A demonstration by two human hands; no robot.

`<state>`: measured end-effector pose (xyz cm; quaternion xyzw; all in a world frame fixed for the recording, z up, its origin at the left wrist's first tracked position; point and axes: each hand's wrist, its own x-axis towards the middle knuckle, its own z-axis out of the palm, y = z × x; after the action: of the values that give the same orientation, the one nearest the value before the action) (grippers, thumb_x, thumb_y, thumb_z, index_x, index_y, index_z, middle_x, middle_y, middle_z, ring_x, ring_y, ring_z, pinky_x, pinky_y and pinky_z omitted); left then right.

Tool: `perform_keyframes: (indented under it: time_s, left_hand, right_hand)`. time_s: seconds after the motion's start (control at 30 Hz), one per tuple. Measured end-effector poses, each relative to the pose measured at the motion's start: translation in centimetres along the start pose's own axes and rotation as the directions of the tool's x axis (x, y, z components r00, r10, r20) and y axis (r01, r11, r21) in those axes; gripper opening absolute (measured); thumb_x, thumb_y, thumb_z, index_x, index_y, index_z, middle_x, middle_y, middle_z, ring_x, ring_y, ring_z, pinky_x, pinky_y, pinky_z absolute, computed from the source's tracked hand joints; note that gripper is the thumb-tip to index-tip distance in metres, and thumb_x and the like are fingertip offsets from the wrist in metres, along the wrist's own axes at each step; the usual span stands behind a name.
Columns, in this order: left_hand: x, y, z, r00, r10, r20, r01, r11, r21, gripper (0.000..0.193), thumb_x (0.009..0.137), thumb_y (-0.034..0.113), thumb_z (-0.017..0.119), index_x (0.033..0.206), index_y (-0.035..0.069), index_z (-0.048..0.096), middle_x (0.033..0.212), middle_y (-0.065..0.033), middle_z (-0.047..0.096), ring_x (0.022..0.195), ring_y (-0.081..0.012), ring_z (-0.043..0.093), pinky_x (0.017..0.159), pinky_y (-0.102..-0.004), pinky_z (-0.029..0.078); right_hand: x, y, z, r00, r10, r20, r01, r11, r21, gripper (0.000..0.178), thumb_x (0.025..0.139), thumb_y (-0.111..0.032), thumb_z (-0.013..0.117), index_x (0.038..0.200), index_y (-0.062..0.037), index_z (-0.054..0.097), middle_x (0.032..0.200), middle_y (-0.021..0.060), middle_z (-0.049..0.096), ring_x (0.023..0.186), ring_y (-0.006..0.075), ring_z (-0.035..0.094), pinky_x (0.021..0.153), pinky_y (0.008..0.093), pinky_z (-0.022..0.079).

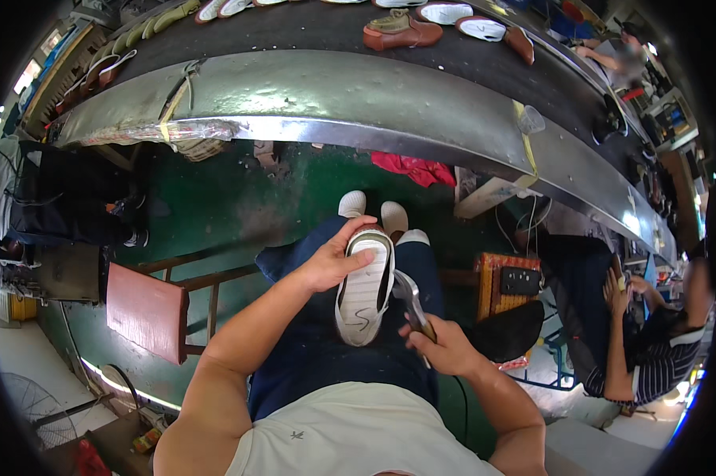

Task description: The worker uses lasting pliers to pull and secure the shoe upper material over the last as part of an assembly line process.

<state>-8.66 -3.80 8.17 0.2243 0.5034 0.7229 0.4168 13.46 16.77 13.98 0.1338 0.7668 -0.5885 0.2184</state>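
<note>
Over my lap, my left hand [334, 263] is closed around the far end of a shoe upper [366, 298], with its thumb pressed on the pale insole. The shoe lies sole side up, and a dark curved mark shows near its near end. Metal pincers [411, 299] with a curved head are in my right hand [443, 346], its fingers wrapped round the handles. The head of the pincers is at the right edge of the shoe; whether the jaws grip the material cannot be made out.
Ahead runs a metal-edged bench [310, 83] with a dark belt carrying several shoes, among them a brown one [403, 33]. A padded stool [146, 311] stands at left. On the right, a phone [520, 280] lies on a woven seat [493, 297], beside a seated person [651, 357].
</note>
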Motion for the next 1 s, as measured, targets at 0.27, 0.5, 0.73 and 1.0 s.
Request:
perform_keyframes:
  time_s: [0.27,0.5,0.73,1.0]
  left_hand:
    - [-1.2,-1.9,-0.6,0.981,0.195,-0.005,-0.177,0.901,0.396,0.060,0.107,0.033,0.054,0.157,0.011,0.028,0.148,-0.0099,0.045,0.138,-0.0218,0.041,0.119,-0.0394,0.029]
    - [-1.5,-0.1,-0.5,0.984,0.170,-0.054,-0.120,0.853,0.507,0.054,0.105,0.026,0.058,0.150,0.004,0.040,0.153,-0.0172,0.043,0.144,-0.0289,0.040,0.119,-0.0393,0.031]
    - [-0.1,-2.5,-2.6,0.960,0.271,-0.077,-0.216,0.885,0.413,0.042,0.102,0.014,0.062,0.141,0.004,0.052,0.147,-0.0133,0.050,0.139,-0.0246,0.046,0.116,-0.0357,0.036]
    - [0.0,-2.3,-2.0,0.960,0.093,-0.263,-0.045,0.982,0.186,0.039,0.098,0.009,0.067,0.135,0.005,0.058,0.134,-0.0067,0.059,0.124,-0.0151,0.054,0.107,-0.0322,0.043]
  right_hand:
    - [3.5,-3.3,0.2,0.989,-0.051,0.138,-0.004,0.928,0.372,0.028,0.104,-0.017,0.056,0.125,0.0013,0.059,0.110,0.0086,0.068,0.094,0.0159,0.066,0.085,0.0311,0.053]
    - [5.7,-5.3,-2.2,0.913,0.158,0.376,-0.338,0.808,0.482,0.025,0.105,-0.017,0.055,0.123,-0.0002,0.056,0.095,0.0057,0.063,0.082,0.0165,0.067,0.073,0.0325,0.058]
    - [9.6,1.3,1.0,0.924,-0.357,-0.136,0.284,0.880,-0.381,0.035,0.100,-0.027,0.063,0.117,0.0029,0.058,0.094,0.0237,0.069,0.088,0.0461,0.067,0.076,0.0508,0.054]
    - [6.8,-2.5,0.5,0.947,-0.295,-0.129,0.180,0.818,-0.547,0.039,0.101,-0.032,0.062,0.115,0.0045,0.057,0.100,0.0252,0.068,0.092,0.0449,0.067,0.078,0.0504,0.054]
